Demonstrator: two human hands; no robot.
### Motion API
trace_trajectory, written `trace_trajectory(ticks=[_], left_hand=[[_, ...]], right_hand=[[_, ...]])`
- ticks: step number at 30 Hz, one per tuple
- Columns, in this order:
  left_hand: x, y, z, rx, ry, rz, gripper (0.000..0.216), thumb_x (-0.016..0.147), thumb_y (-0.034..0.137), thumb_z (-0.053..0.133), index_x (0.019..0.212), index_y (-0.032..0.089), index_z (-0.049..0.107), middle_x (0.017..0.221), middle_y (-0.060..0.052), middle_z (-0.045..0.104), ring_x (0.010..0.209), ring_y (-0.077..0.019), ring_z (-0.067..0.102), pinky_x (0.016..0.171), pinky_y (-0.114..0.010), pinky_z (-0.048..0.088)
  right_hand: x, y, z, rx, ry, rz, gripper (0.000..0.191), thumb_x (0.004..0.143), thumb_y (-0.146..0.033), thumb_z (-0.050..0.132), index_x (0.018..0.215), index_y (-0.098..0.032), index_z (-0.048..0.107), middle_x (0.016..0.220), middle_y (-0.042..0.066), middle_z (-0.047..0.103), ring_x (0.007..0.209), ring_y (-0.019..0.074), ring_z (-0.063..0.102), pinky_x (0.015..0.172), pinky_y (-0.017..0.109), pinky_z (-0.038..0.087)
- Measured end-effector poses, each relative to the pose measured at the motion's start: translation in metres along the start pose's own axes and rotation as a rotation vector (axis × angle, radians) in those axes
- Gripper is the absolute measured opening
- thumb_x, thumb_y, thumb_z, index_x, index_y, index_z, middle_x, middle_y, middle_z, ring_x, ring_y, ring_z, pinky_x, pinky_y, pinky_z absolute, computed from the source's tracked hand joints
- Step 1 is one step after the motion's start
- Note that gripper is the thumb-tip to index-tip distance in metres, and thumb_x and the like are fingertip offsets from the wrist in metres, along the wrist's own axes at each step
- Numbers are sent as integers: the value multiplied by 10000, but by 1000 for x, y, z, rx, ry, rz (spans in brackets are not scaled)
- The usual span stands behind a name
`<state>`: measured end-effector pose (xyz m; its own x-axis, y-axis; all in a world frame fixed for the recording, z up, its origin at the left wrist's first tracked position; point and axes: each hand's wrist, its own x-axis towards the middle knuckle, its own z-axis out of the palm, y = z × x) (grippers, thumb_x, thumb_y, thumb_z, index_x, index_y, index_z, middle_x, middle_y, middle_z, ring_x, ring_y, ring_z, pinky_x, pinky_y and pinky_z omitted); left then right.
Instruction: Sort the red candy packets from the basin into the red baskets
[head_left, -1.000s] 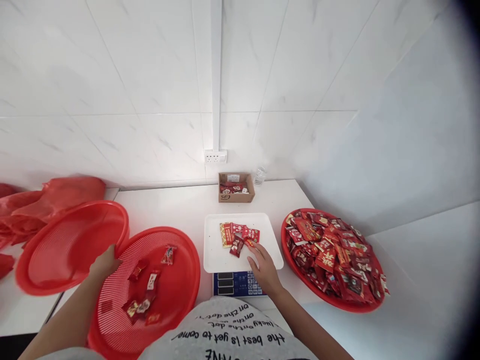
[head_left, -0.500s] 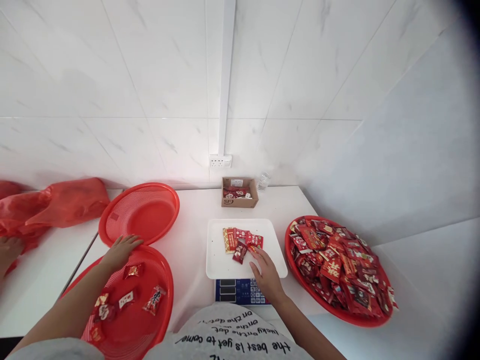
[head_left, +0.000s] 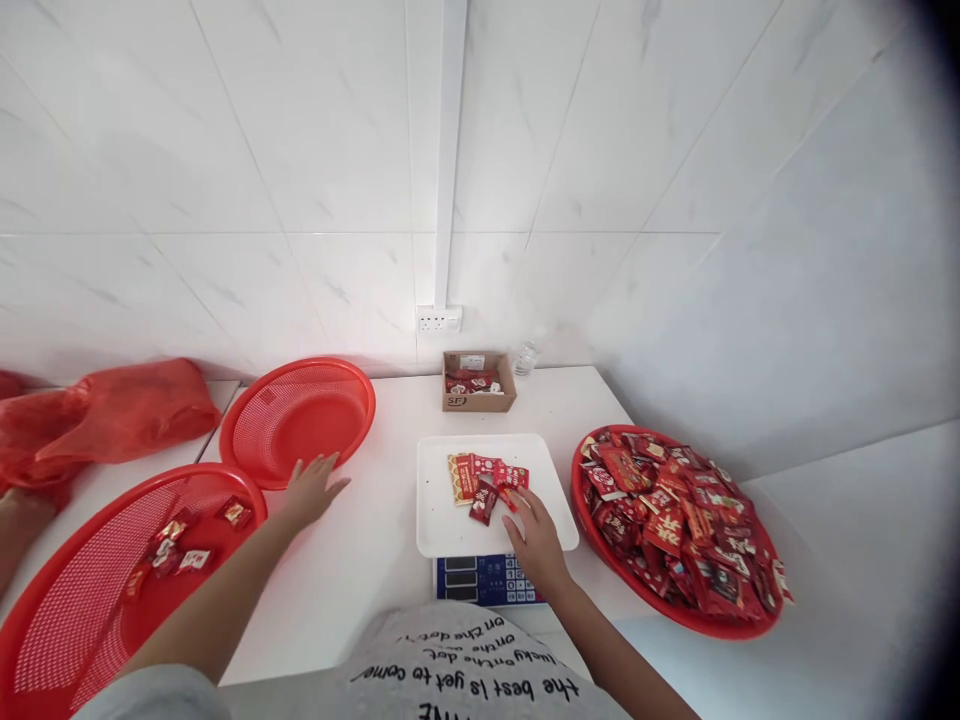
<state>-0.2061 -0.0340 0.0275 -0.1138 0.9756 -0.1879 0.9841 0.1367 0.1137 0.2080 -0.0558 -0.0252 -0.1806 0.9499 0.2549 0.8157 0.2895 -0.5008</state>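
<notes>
We see a white, smooth table [head_left: 375, 560] in a corner of shiny white wall tiles. The left hand [head_left: 311, 490] lies flat with its fingers spread wide and holds nothing; its fingertips are right at the near rim of a round red basket [head_left: 300, 425]. This basket is plastic, full of tiny holes like a net, and sits at the far left. Nearer to us on the left is a second red net basket [head_left: 67, 620] with a few small wrapped sweets [head_left: 169, 545] in it. In the middle stands a scale [head_left: 487, 580] with blue buttons and a flat, square white tray [head_left: 450, 520] on top. A small bunch of sweet packets [head_left: 486, 478] lies on the far part of that tray. They are shiny, flat and red, with bits of gold and white. The right hand [head_left: 534, 540] rests on the tray and its bent fingertips touch the packets, but we cannot tell if it pinches one. On the right a round red plate [head_left: 578, 500] holds a big heap of packets [head_left: 675, 520]. Far back sits a small brown cardboard box [head_left: 478, 385], and crinkly red bags [head_left: 112, 410] lie at the far left.
</notes>
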Motion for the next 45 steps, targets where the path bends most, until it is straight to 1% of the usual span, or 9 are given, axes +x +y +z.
trace_trajectory(ticks=[4,8,17,21,25,28,32,38,45], left_hand=[[2,36,9,-133,-9,28,446,886,182,305,1299,97,450,1276,-152,552,1178,-246,508,1049,-421,294],[-11,46,11,-191,-72,101,439,884,192,313,1299,177,457,1290,-95,551,1137,-238,537,912,-364,437],[-36,54,4,-65,-117,121,526,734,24,360,1212,156,537,1242,-119,576,1213,-259,460,1039,-451,291],[-32,104,4,-282,-30,310,418,853,253,397,1254,183,492,1299,-116,521,1243,-250,427,1018,-407,344],[-19,174,19,-407,-47,444,649,815,409,503,1379,149,316,1407,-154,390,1303,-249,349,1058,-392,299],[-4,212,32,-328,-109,401,860,748,519,563,1430,142,198,1495,-173,211,1383,-292,155,1094,-447,190],[13,232,37,-187,-168,329,983,697,638,545,1448,155,135,1513,-204,107,1390,-348,39,1081,-536,69],[15,236,27,-236,-156,290,932,676,500,631,1415,124,206,1405,-218,338,1310,-366,257,1025,-479,235],[9,230,26,-757,-191,-31,668,598,157,683,1218,176,437,1275,-159,444,1178,-318,438,910,-381,367]], right_hand=[[8,3,7,-56,35,32,434,885,-412,382,1257,-217,491,1320,117,462,1251,278,386,1000,482,377],[20,-1,9,-113,32,73,479,856,-431,430,1278,-206,464,1369,134,402,1289,312,323,1002,500,344],[44,-11,3,-170,-152,160,545,834,-419,487,1340,-241,393,1398,136,385,1315,328,285,999,528,295],[45,-12,3,-160,-238,153,583,810,-429,527,1345,-242,388,1415,135,363,1319,322,279,1006,529,277],[43,-18,-5,-157,-305,146,559,798,-378,549,1322,-234,420,1418,123,354,1304,279,311,1011,462,296],[41,-24,-14,-172,-370,171,568,804,-333,540,1342,-215,400,1426,126,342,1311,262,295,1006,407,310],[36,-27,-21,-208,-382,205,561,810,-278,526,1352,-214,397,1405,125,371,1273,271,336,996,376,323],[31,-17,-18,-114,-267,206,523,778,-145,496,1294,-226,470,1257,93,513,1129,245,451,970,336,341],[32,-12,-21,115,-219,379,533,694,-36,451,1191,-213,525,1128,66,605,1044,203,541,878,293,407]])
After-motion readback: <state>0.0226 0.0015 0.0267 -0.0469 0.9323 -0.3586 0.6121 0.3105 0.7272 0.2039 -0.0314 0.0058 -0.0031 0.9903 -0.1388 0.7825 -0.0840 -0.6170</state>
